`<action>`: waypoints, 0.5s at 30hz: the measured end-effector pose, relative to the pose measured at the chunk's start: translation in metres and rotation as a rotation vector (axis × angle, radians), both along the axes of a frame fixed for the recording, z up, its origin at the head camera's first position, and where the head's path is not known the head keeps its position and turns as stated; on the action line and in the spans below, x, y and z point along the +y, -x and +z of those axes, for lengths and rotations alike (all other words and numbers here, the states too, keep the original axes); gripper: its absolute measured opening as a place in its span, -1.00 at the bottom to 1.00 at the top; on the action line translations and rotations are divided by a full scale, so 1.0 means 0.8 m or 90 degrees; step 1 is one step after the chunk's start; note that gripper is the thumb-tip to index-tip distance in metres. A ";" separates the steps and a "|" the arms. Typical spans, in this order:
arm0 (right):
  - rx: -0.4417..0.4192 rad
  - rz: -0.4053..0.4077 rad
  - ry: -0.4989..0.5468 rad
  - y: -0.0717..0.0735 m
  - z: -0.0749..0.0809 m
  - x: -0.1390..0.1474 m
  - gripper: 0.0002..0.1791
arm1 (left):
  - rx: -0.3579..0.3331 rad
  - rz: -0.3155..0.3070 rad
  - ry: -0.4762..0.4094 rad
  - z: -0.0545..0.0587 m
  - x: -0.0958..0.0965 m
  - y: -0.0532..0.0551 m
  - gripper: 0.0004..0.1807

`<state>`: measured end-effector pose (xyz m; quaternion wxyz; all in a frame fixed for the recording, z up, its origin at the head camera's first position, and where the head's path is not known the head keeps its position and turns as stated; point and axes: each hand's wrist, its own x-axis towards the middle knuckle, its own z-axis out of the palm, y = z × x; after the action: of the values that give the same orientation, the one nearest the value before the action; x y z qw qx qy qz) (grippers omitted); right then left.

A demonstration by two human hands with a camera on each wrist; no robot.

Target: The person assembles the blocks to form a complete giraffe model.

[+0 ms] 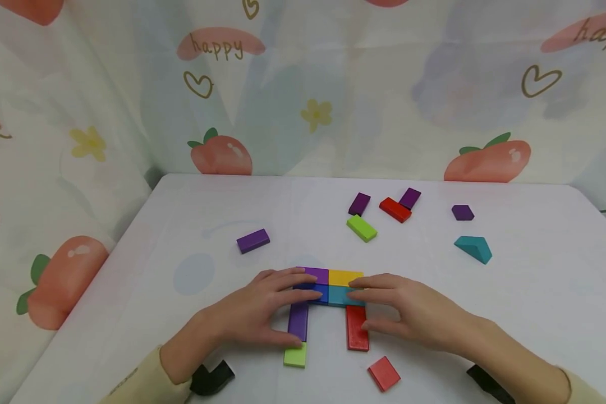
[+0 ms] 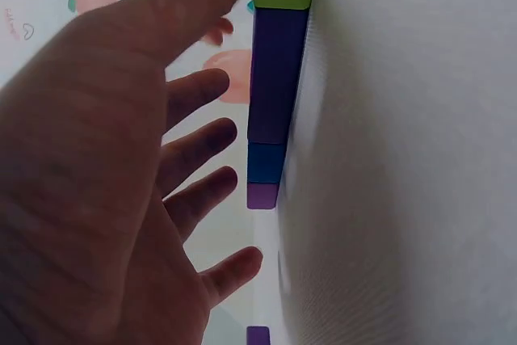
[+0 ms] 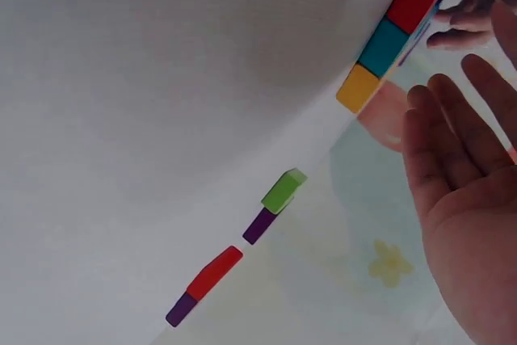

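Observation:
Flat coloured blocks lie joined on the white table: purple (image 1: 319,275) and yellow (image 1: 345,278) at the back, blue (image 1: 321,295) and teal (image 1: 337,295) in front. Below the blue one runs a purple bar (image 1: 298,322) ending in a lime block (image 1: 295,357); below the teal one is a red bar (image 1: 357,331). My left hand (image 1: 255,308) spreads its straight fingers over the left blocks, thumb by the lime one. My right hand (image 1: 416,308) hovers at the right side, fingers straight over the yellow and teal blocks, thumb near the red bar. Neither hand grips anything.
Loose blocks lie farther back: a purple one (image 1: 253,241), a lime one (image 1: 362,228), a red one (image 1: 395,210), a teal one (image 1: 474,248) and several small purple ones. A red square (image 1: 384,373) sits near the front. Patterned cloth (image 1: 293,84) hangs behind the table.

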<state>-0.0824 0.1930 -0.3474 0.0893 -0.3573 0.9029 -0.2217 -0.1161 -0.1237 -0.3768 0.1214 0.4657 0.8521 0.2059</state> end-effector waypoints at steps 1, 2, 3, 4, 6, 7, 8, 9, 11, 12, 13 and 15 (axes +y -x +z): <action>-0.006 0.004 0.007 -0.004 0.000 0.003 -0.50 | 0.001 0.000 0.001 -0.001 0.000 0.000 -0.20; -0.010 0.011 0.014 -0.007 0.000 0.005 -0.50 | 0.003 -0.001 0.000 -0.001 -0.001 0.001 -0.21; -0.012 0.021 0.024 -0.010 -0.001 0.008 -0.51 | 0.005 -0.002 -0.001 -0.002 -0.001 0.002 -0.21; -0.011 0.032 0.036 -0.013 -0.002 0.010 -0.51 | 0.008 -0.003 -0.003 -0.003 -0.002 0.002 -0.22; 0.002 0.061 0.063 -0.018 -0.005 0.015 -0.54 | 0.008 -0.005 -0.009 -0.005 -0.002 0.003 -0.23; 0.010 0.077 0.077 -0.021 -0.007 0.017 -0.55 | 0.008 -0.006 -0.010 -0.006 -0.002 0.003 -0.24; 0.016 0.094 0.091 -0.023 -0.009 0.020 -0.56 | 0.007 -0.005 -0.011 -0.007 -0.002 0.004 -0.24; 0.027 0.115 0.106 -0.024 -0.011 0.022 -0.56 | 0.006 -0.005 -0.011 -0.007 -0.002 0.004 -0.25; 0.046 0.153 0.132 -0.027 -0.016 0.027 -0.54 | 0.004 -0.004 -0.010 -0.008 -0.003 0.004 -0.26; 0.052 0.171 0.143 -0.028 -0.019 0.030 -0.53 | 0.003 -0.004 -0.010 -0.009 -0.003 0.004 -0.27; 0.057 0.190 0.154 -0.028 -0.021 0.032 -0.52 | 0.003 -0.003 -0.010 -0.009 -0.004 0.004 -0.27; 0.075 0.228 0.171 -0.028 -0.026 0.036 -0.52 | 0.000 -0.004 -0.010 -0.009 -0.004 0.004 -0.28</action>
<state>-0.0600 0.2215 -0.3682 0.0263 -0.5325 0.7913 -0.2994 -0.1195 -0.1270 -0.3841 0.1181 0.4693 0.8489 0.2123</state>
